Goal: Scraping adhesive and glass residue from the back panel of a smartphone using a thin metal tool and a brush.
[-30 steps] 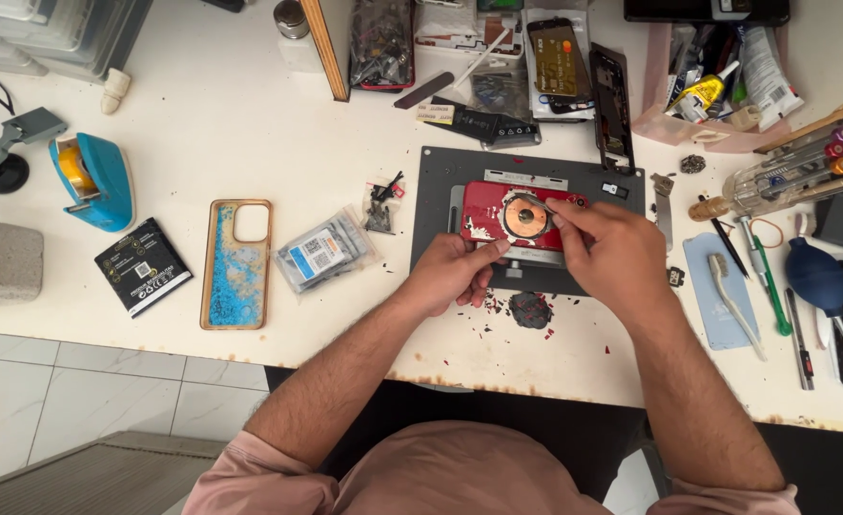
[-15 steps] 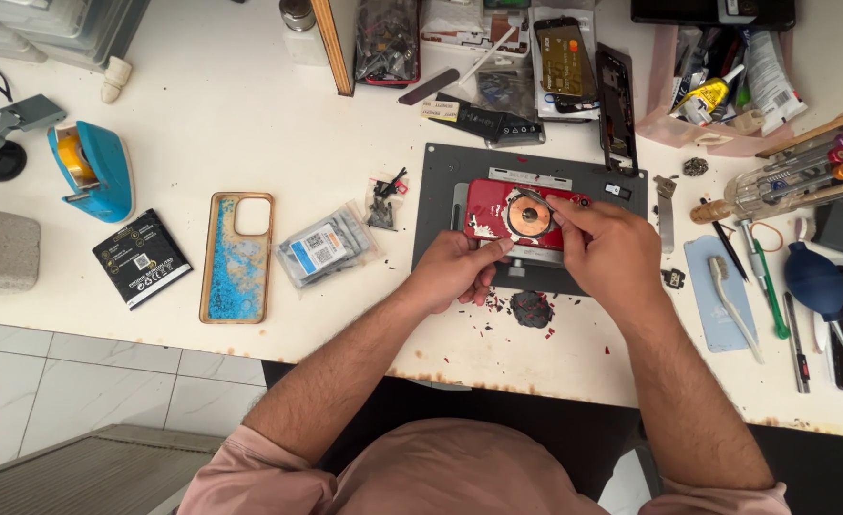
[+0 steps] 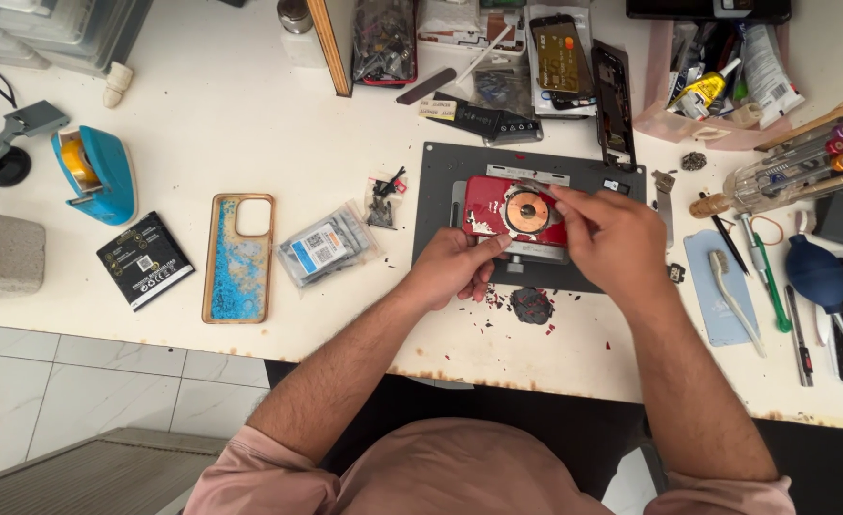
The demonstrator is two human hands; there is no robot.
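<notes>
Right hand (image 3: 612, 238) bent over the red phone back (image 3: 498, 212), grip nearly closed, fingertips pinched at the edge of the round copper coil (image 3: 524, 207); impossible to tell whether a tool or a sliver of glass sits between them. Left hand (image 3: 455, 267) just below and to the left, grip partly curled, thumb and forefinger pressed on the lower edge of the phone back to steady it, nothing lifted. Phone back lying flat in a metal clamp on the dark work mat (image 3: 441, 167), directly under both grips. Likely trouble: a pull too hard at the coil, tearing its thin ribbon or bending the winding. Cracked red coating under the fingertips, so a real chance of a cut or of more flakes breaking loose. Just below the left grip, a dark clump of scraped residue (image 3: 533, 305) and red crumbs across the counter (image 3: 250, 114), easily dragged back under the work by a wrist. Further left, a clear bag of small parts (image 3: 324, 248), a blue glitter case (image 3: 238, 257) and a black battery (image 3: 145, 259). Right of the right grip, a white brush (image 3: 734, 296) and green-handled tools (image 3: 765, 277) close by the forearm, open to a knock from a quick elbow swing.
</notes>
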